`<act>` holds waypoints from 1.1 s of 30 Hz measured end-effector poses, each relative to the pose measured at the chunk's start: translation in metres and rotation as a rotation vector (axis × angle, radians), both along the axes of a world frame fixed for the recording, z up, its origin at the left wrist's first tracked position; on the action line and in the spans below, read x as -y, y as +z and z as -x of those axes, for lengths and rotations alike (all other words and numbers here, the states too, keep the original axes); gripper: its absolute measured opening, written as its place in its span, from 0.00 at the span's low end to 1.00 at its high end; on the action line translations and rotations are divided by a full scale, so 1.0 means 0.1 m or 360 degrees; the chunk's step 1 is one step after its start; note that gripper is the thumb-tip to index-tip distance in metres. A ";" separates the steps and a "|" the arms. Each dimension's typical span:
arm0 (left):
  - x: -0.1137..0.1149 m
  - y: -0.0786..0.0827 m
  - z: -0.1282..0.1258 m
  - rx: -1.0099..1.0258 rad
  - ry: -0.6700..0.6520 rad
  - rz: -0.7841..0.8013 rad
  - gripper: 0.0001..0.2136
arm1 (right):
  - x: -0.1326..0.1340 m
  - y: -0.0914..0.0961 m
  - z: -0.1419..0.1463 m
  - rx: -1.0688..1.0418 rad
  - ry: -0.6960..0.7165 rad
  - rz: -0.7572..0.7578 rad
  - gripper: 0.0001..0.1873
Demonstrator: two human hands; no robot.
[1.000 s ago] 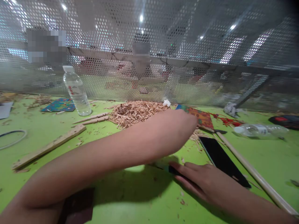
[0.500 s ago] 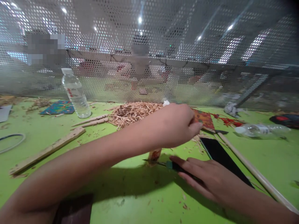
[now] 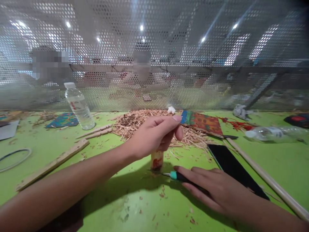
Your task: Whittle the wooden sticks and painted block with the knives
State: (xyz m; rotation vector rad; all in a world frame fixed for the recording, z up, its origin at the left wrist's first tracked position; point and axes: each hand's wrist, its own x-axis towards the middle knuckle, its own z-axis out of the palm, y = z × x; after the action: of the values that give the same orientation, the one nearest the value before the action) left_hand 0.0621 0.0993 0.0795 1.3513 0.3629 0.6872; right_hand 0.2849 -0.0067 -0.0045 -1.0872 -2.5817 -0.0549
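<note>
My left hand (image 3: 156,133) is closed above the table, thumb pressed towards the curled fingers. Whatever it may hold is hidden. Just below it stands a short, pale wooden-looking piece (image 3: 157,160) with a reddish-brown pattern; its top is hidden behind the hand, so I cannot tell if they touch. My right hand (image 3: 213,185) lies low over the table, its fingers along the black and teal handle of a craft knife (image 3: 177,176). The knife's thin metal blade points left at the foot of the patterned piece.
Wood shavings (image 3: 132,120) are heaped behind my left hand, beside a painted board (image 3: 205,124). To the right lie a phone (image 3: 234,169), a long wooden rod (image 3: 265,177) and a bottle (image 3: 272,133). A water bottle (image 3: 80,108) and notched wood strip (image 3: 54,162) are left.
My left hand has moved left and turned, so its thumb now shows on top. My right hand keeps the knife in nearly the same place. The view has tilted slightly up.
</note>
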 end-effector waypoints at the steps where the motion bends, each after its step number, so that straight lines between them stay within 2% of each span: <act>1: -0.02 -0.01 0.00 -0.0009 -0.0017 0.0016 0.21 | 0.00 0.01 -0.01 0.0020 0.0001 -0.0008 0.24; 9: -0.02 -0.03 -0.05 -0.0013 0.0086 -0.0069 0.21 | 0.01 0.01 -0.01 0.0075 -0.0026 0.0037 0.23; 15: 0.12 -0.03 -0.06 0.0035 0.0179 -0.0107 0.23 | 0.10 0.07 0.13 0.0186 -0.0031 -0.0217 0.25; 23: 0.18 0.00 -0.06 -0.0018 0.0170 -0.0116 0.22 | 0.06 0.00 0.24 0.0113 -0.0071 -0.0313 0.22; 27: 0.10 0.01 -0.06 -0.0010 0.0140 0.0015 0.22 | 0.09 0.03 0.17 0.0183 -0.0101 -0.0194 0.26; 33: -0.02 -0.01 -0.12 0.0053 0.0168 0.0161 0.22 | 0.12 -0.04 0.20 -0.0017 -0.0241 0.0242 0.20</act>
State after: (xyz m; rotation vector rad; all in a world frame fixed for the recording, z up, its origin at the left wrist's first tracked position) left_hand 0.0740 0.1012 0.0783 1.2302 0.4392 0.7681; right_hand 0.2648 -0.0189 -0.0087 -1.3323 -2.5234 0.1125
